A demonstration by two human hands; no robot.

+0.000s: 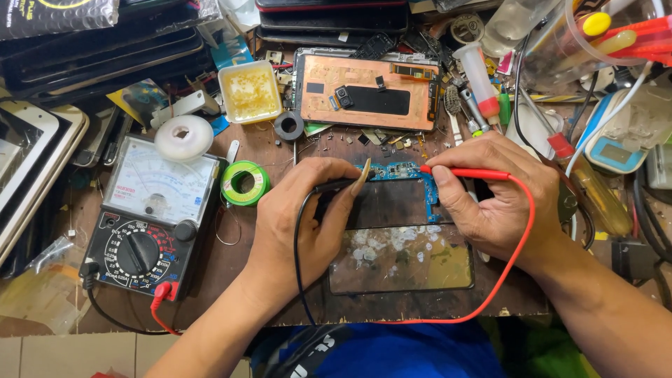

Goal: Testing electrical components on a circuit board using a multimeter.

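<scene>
Worn brown wooden workbench [238,252] filling the view, cluttered from 9 through 12 to 3 o'clock, pale tiled floor [77,353] at 7 o'clock beyond the bench edge, even overhead light, soft shadows

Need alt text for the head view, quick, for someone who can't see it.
Two bare hands press meter probes onto a blue circuit board: the left hand holds the black probe, the right hand the red probe. An analog multimeter sits left on the cluttered bench.
</scene>
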